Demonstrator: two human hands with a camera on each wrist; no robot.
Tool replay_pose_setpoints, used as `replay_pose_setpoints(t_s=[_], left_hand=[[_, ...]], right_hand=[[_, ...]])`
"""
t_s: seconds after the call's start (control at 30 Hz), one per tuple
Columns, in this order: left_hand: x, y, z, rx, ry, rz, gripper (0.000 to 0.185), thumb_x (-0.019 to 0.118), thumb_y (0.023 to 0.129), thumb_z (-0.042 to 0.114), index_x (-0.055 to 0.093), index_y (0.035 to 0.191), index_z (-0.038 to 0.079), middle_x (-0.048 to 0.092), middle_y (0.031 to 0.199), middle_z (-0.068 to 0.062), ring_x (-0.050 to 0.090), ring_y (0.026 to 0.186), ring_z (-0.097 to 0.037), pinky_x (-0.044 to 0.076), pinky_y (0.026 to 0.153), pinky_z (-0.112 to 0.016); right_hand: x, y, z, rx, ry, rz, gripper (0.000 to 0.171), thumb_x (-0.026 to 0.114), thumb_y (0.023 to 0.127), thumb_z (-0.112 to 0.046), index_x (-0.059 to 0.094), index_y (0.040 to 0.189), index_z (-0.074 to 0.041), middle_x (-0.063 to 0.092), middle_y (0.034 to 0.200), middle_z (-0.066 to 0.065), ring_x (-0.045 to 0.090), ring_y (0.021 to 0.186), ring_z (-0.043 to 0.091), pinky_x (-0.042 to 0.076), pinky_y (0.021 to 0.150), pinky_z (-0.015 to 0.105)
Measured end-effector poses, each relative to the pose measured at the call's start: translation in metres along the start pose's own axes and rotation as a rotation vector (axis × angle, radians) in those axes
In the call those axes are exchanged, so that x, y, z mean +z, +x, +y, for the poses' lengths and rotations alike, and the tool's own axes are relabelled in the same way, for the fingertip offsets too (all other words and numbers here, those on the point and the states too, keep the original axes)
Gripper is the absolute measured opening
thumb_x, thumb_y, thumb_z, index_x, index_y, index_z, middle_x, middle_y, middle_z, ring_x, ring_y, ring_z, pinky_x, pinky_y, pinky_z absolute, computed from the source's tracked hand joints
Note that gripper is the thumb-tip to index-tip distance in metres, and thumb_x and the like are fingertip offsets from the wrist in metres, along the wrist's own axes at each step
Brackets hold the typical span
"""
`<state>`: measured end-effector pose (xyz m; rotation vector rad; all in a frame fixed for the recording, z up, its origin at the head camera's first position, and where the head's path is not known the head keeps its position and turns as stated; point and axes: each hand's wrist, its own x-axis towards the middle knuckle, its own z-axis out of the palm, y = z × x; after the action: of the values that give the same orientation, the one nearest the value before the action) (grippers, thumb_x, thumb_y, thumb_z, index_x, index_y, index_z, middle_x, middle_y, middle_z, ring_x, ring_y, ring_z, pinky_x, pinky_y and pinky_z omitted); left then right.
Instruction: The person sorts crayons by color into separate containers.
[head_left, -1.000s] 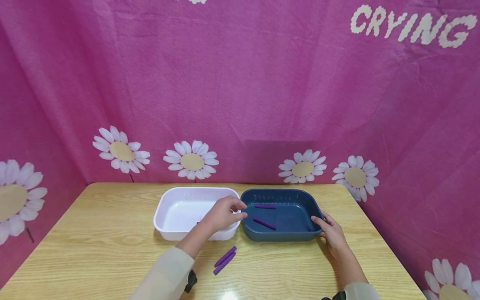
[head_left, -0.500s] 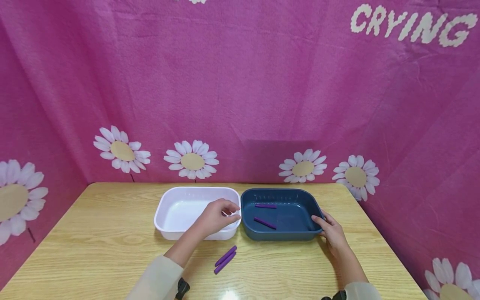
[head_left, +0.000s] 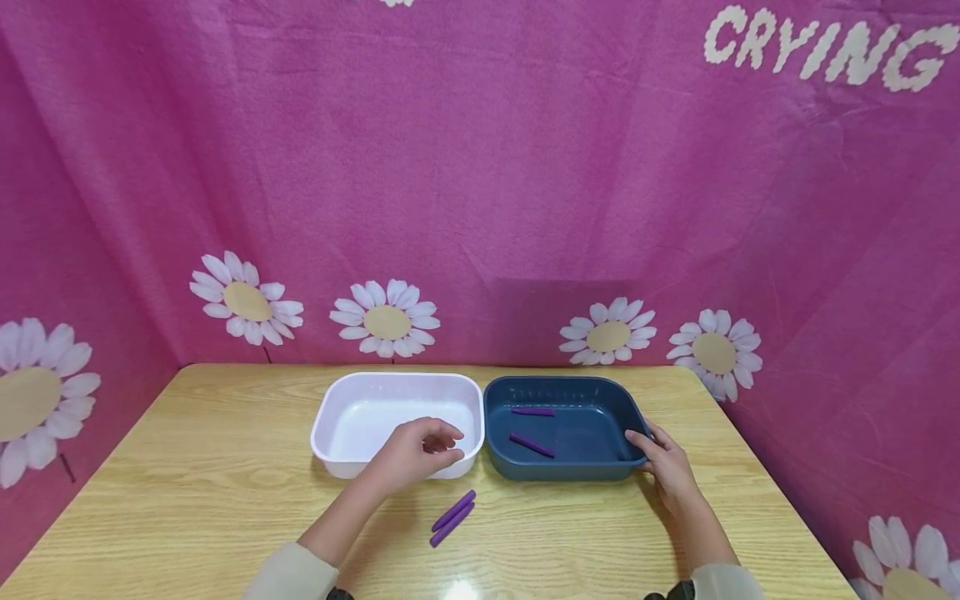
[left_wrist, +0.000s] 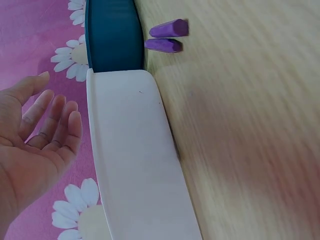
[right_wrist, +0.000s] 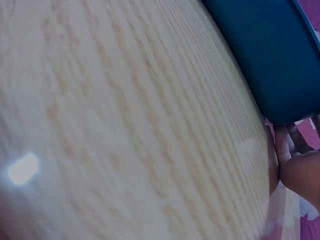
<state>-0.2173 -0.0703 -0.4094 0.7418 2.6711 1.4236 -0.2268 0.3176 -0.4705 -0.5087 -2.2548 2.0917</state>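
In the head view my left hand (head_left: 411,457) hovers over the front right part of the white plastic bin (head_left: 330,442), fingers loosely bent with nothing between them. The left wrist view shows that hand (left_wrist: 37,145) palm up to the camera, bare. My right hand (head_left: 670,468) grips the right end of the dark blue bin (head_left: 562,472), thumb over the rim and fingers outside. Inside this bin lie two purple crayon-like sticks, a rear one (head_left: 533,412) and a front one (head_left: 532,446). In the right wrist view, fingers (right_wrist: 282,142) sit at the bin's end.
Two more purple sticks (head_left: 452,518) lie side by side on the wooden table (head_left: 225,483), in front of where the bins meet. The bins stand end to end. A pink curtain (head_left: 480,183) with daisies hangs behind and at both sides.
My left hand has drawn back leftward from the edge between the bins to over the white bin. The right hand keeps its hold on the blue bin; the sticks lie as before.
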Motion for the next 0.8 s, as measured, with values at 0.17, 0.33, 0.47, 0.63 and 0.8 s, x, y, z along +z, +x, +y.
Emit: replay_pose_setpoints(t_s=[0.17, 0.33, 0.47, 0.63, 0.8], left_hand=[[-0.001, -0.01, -0.002, 0.003, 0.005, -0.025, 0.023, 0.071, 0.081, 0.018, 0.069, 0.098, 0.003, 0.067, 0.086, -0.004, 0.058, 0.076, -0.009, 0.048, 0.068, -0.02], [0.0, -0.021, -0.003, -0.001, 0.01, -0.047, 0.019, 0.07, 0.082, 0.016, 0.069, 0.097, 0.004, 0.066, 0.086, -0.002, 0.058, 0.077, -0.008, 0.048, 0.069, -0.019], [0.0, -0.03, -0.006, -0.008, 0.003, -0.077, 0.02, 0.07, 0.081, 0.015, 0.068, 0.096, 0.002, 0.066, 0.084, -0.002, 0.057, 0.075, -0.007, 0.048, 0.066, -0.018], [0.003, -0.038, -0.012, 0.007, 0.041, -0.129, 0.021, 0.07, 0.081, 0.014, 0.068, 0.097, 0.001, 0.065, 0.08, 0.001, 0.053, 0.072, -0.001, 0.045, 0.064, -0.018], [0.008, -0.041, -0.021, 0.038, 0.064, -0.152, 0.02, 0.07, 0.08, 0.012, 0.068, 0.094, -0.002, 0.063, 0.075, 0.001, 0.051, 0.068, 0.001, 0.044, 0.061, -0.018]], right_hand=[[0.0, 0.0, 0.0, -0.008, 0.018, 0.001, 0.063, 0.06, 0.09, -0.029, 0.035, 0.144, -0.008, 0.057, 0.104, -0.015, 0.061, 0.08, -0.003, 0.05, 0.072, 0.015], [0.0, 0.0, 0.0, -0.019, 0.025, -0.002, 0.064, 0.061, 0.089, -0.028, 0.035, 0.144, -0.006, 0.056, 0.096, -0.018, 0.062, 0.079, -0.003, 0.05, 0.07, 0.015], [0.0, 0.0, 0.0, -0.011, 0.018, -0.009, 0.063, 0.06, 0.09, -0.029, 0.034, 0.144, -0.008, 0.056, 0.102, -0.015, 0.062, 0.08, -0.003, 0.05, 0.072, 0.015], [0.0, 0.001, -0.001, -0.011, 0.023, -0.009, 0.062, 0.06, 0.09, -0.028, 0.035, 0.144, -0.008, 0.055, 0.101, -0.016, 0.062, 0.08, -0.003, 0.05, 0.072, 0.015], [0.0, 0.001, 0.001, 0.0, 0.005, 0.0, 0.063, 0.06, 0.09, -0.029, 0.035, 0.144, -0.009, 0.053, 0.122, -0.002, 0.061, 0.08, -0.004, 0.05, 0.073, 0.015]])
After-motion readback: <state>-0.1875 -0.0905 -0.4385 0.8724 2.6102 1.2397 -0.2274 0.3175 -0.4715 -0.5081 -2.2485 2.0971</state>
